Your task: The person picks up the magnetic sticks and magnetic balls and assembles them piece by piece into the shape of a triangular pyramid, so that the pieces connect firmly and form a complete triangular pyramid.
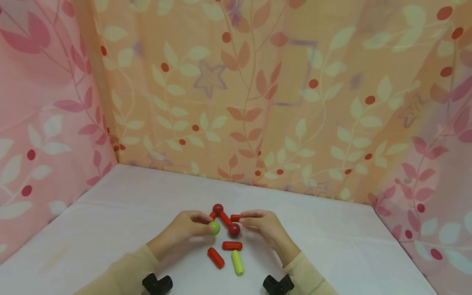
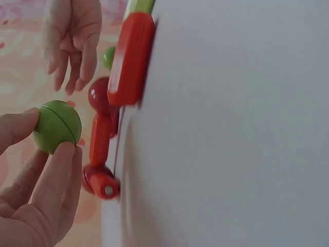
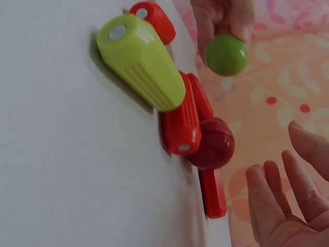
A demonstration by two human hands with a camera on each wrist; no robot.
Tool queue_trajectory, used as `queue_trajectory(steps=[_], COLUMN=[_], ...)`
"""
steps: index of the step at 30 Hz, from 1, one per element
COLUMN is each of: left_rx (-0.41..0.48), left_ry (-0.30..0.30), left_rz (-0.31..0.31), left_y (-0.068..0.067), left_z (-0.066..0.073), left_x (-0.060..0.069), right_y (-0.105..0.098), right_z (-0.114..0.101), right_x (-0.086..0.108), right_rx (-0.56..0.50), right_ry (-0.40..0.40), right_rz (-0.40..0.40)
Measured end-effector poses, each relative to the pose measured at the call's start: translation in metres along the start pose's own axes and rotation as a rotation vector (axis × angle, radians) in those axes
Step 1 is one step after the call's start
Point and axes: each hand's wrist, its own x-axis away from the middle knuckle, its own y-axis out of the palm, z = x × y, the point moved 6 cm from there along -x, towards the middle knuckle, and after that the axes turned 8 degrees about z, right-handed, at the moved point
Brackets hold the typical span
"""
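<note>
Green ball [image 1: 214, 228] raised in the left hand [image 1: 189, 224], left of the near red ball [image 1: 234, 230].
The left hand pinches it between thumb and fingers, above the bench [image 1: 332, 250]; the right hand [image 1: 266, 226], fingers parted, grasps nothing, its tips closest to a short red rod [image 1: 234, 218] lying crosswise. From the far red ball [image 1: 218, 208], a slanting connecting rod [image 1: 225, 219] runs rightward to the near one, which sits between both hands.

Booth [image 1: 44, 106] of floral cloth [image 1: 243, 90], white tabletop [image 1: 118, 213]
</note>
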Motion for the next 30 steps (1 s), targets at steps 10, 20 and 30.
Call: queue_trajectory(steps=[10, 20, 30], left_rx=[-0.107, -0.043, 0.012], left_ry=[-0.024, -0.083, -0.164], left_rz=[0.072, 0.079, 0.077], left_y=[-0.027, -0.037, -0.050], left_z=[-0.018, -0.022, -0.034], left_x=[-0.005, -0.007, -0.008], right_y=[0.000, 0.006, 0.022], right_z=[0.010, 0.014, 0.011], right_x=[-0.007, -0.006, -0.003], right_rx=[0.037, 0.170, 0.227], right_ry=[0.035, 0.037, 0.013], right_rz=[-0.021, -0.043, -0.128])
